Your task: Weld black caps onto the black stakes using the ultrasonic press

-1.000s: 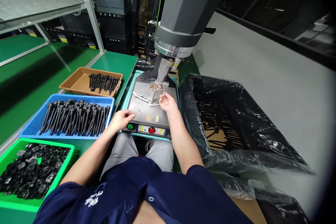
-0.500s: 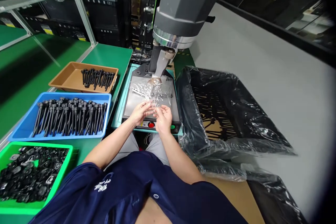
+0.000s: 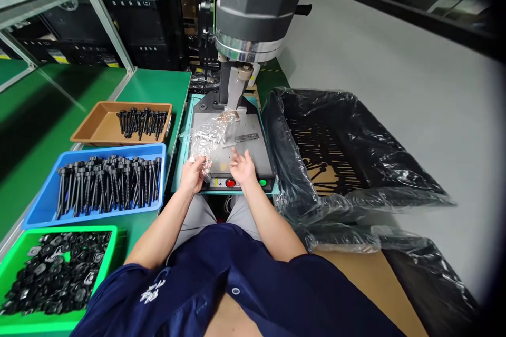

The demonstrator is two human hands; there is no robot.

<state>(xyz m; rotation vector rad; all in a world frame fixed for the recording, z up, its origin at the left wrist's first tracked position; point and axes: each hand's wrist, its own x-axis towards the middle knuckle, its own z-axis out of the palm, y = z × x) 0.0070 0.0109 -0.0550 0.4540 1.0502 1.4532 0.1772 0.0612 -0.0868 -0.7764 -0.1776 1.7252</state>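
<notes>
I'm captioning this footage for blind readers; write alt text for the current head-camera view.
The left hand holds crumpled clear plastic film over a metal machine plate; the right hand is open near it. Black bolt-like parts fill a blue bin on the left, between a brown tray and a green bin.

On the green bench, I see a brown tray, a blue bin and a green bin.

Blue tray — green bin
</notes>
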